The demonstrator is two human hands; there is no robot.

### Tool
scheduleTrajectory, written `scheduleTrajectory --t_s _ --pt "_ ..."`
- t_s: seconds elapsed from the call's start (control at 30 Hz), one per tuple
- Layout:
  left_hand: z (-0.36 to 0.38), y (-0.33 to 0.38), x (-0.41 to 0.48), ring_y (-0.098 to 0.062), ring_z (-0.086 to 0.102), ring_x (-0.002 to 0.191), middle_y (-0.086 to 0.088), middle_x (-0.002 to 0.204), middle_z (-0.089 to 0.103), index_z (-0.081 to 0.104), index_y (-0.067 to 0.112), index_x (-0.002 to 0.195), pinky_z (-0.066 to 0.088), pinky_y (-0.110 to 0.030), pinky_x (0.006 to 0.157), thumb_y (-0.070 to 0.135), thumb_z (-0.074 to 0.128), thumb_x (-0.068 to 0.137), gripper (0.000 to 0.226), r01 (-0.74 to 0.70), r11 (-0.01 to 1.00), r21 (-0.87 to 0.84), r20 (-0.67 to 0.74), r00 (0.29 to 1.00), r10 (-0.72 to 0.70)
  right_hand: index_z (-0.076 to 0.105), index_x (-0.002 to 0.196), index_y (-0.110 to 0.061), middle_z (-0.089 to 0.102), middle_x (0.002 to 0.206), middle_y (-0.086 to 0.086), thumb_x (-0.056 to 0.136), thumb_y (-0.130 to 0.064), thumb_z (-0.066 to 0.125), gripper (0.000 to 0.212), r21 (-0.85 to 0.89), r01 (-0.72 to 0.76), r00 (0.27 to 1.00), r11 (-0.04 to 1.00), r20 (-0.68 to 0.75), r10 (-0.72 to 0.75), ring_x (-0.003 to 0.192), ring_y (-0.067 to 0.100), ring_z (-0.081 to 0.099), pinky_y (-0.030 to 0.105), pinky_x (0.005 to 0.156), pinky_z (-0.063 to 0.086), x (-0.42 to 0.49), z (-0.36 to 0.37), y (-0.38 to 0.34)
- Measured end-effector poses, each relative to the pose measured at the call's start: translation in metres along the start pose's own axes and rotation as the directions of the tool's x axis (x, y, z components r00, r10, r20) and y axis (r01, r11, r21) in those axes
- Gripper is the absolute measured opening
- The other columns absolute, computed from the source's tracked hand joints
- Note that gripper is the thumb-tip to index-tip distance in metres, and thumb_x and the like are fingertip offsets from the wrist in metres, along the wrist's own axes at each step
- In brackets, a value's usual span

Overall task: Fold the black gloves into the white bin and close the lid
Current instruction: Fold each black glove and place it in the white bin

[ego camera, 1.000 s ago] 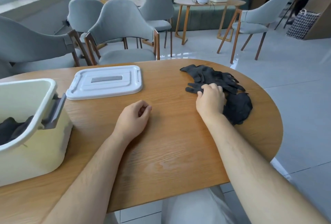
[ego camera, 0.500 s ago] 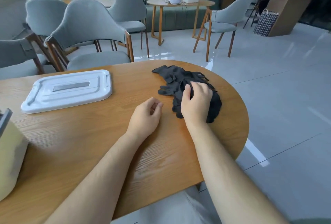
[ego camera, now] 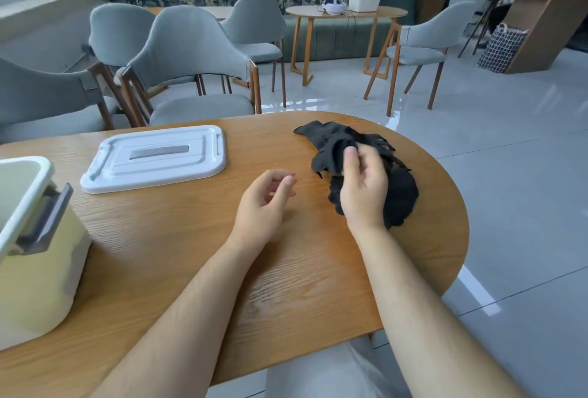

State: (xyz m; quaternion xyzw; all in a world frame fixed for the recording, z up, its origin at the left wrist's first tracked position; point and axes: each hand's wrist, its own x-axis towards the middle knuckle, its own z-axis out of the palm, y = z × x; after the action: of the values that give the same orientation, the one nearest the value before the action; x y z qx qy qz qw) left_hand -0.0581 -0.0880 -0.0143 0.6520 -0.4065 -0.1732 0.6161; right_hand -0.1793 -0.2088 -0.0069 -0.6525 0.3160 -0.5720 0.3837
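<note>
A heap of black gloves (ego camera: pixel 401 194) lies at the right end of the wooden table (ego camera: pixel 191 257). My right hand (ego camera: pixel 362 187) grips one black glove (ego camera: pixel 331 151) and holds it just above the heap. My left hand (ego camera: pixel 265 203) hovers to the left of the gloves with loosely curled fingers and holds nothing. The white bin (ego camera: pixel 38 257) stands at the table's left edge with a grey handle on its side; its inside is not visible. The white lid (ego camera: pixel 156 157) lies flat on the table beyond the bin.
Grey chairs (ego camera: pixel 191 57) stand close behind the table on the far side. To the right is open tiled floor (ego camera: pixel 509 174). Farther back stand another round table (ego camera: pixel 343 12) and more chairs.
My right hand, which lay flat on the gloves, has curled round one glove and lifted it. My left hand has risen slightly off the table. The camera turned back left, showing the bin again.
</note>
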Motion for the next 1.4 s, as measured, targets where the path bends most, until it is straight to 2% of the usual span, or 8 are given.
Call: scheduleTrajectory --t_s 0.2,0.43,0.6,0.73,0.87,1.03,1.23,1.4 --pt "0.001 -0.001 0.003 -0.010 0.069 0.109 0.003 0.117 0.073 0.065 0.019 0.125 0.055 -0.040 0.099 0.027 0.067 0.097 0.029 0.131 0.981 -0.142 -0.013 0.991 -0.134 0.072 0.114 -0.016 0.072 0.103 -0.011 0.105 -0.020 0.054 0.021 -0.079 0.069 0.903 0.995 0.428 -0.028 0.099 -0.002 0.065 0.015 0.083 0.053 -0.024 0.020 -0.001" --pt "-0.017 -0.008 0.003 -0.020 0.070 0.080 -0.002 0.095 0.072 0.062 0.036 0.101 0.055 -0.033 0.068 0.018 0.064 0.093 0.020 0.247 0.961 -0.125 -0.175 0.948 -0.267 0.050 0.119 -0.017 0.056 0.115 -0.004 0.111 -0.035 0.031 0.026 0.108 -0.411 0.909 0.905 0.130 0.397 0.075 0.023 0.076 0.036 0.061 0.061 -0.018 0.024 -0.012" --pt "-0.057 -0.003 -0.026 -0.013 0.058 0.094 0.009 0.098 0.062 0.067 0.029 0.099 0.049 -0.031 0.081 0.016 0.055 0.092 0.020 0.137 0.928 0.347 -0.194 0.978 -0.072 0.047 0.124 -0.013 0.054 0.124 0.003 0.111 -0.029 0.032 0.025 0.368 -0.397 0.877 0.841 -0.118 0.466 0.111 0.025 0.066 0.039 0.084 0.063 -0.003 0.015 -0.009" --pt "-0.079 -0.007 -0.055 -0.017 0.054 0.092 0.009 0.093 0.054 0.064 0.025 0.086 0.045 -0.032 0.073 0.022 0.056 0.088 0.009 0.159 0.669 0.726 -0.183 0.983 -0.035 0.048 0.116 -0.005 0.059 0.102 -0.003 0.111 -0.023 0.033 0.024 0.122 -0.170 0.953 0.978 -0.231 0.195 0.091 0.000 0.062 0.039 0.093 0.057 -0.006 0.014 -0.004" --pt "-0.078 -0.007 -0.064 -0.024 0.044 0.119 0.001 0.119 0.051 0.064 0.021 0.092 0.031 -0.036 0.094 0.035 0.062 0.083 0.017 -0.038 0.477 0.878 -0.108 0.955 0.275 0.062 0.103 -0.004 0.064 0.126 0.009 0.102 -0.018 0.047 0.020 -0.338 0.182 0.983 0.923 0.053 -0.174 0.135 0.024 0.050 0.033 0.112 0.040 -0.006 0.006 0.010" --pt "-0.064 -0.008 -0.044 -0.020 0.054 0.119 0.005 0.122 0.060 0.064 0.021 0.122 0.043 -0.036 0.096 0.062 0.052 0.092 0.052 -0.090 0.426 0.900 0.092 0.996 0.015 0.048 0.065 -0.015 0.059 0.083 -0.002 0.088 -0.030 0.053 0.028 -0.724 0.221 0.909 0.654 0.396 0.131 0.104 0.028 0.057 0.039 0.090 0.042 -0.014 0.009 0.012" --pt "-0.068 -0.017 -0.045 -0.018 0.062 0.087 0.005 0.094 0.066 0.068 0.016 0.096 0.050 -0.034 0.072 0.026 0.055 0.095 0.016 -0.038 0.590 0.806 -0.028 0.994 0.102 0.060 0.073 -0.019 0.063 0.089 -0.004 0.089 -0.040 0.055 0.026 -0.765 0.268 0.944 0.586 0.331 -0.001 0.103 0.026 0.056 0.041 0.100 0.039 -0.021 0.018 0.008" --pt "-0.080 -0.002 -0.042 -0.001 0.057 0.075 0.007 0.077 0.063 0.058 0.019 0.082 0.041 -0.025 0.072 0.026 0.054 0.101 0.020 0.237 0.970 -0.049 -0.323 0.915 -0.240 0.058 0.079 -0.019 0.060 0.070 -0.005 0.101 -0.033 0.052 0.026 -0.311 0.484 0.818 0.818 0.493 -0.297 0.070 0.016 0.057 0.034 0.068 0.048 -0.044 0.037 -0.017"
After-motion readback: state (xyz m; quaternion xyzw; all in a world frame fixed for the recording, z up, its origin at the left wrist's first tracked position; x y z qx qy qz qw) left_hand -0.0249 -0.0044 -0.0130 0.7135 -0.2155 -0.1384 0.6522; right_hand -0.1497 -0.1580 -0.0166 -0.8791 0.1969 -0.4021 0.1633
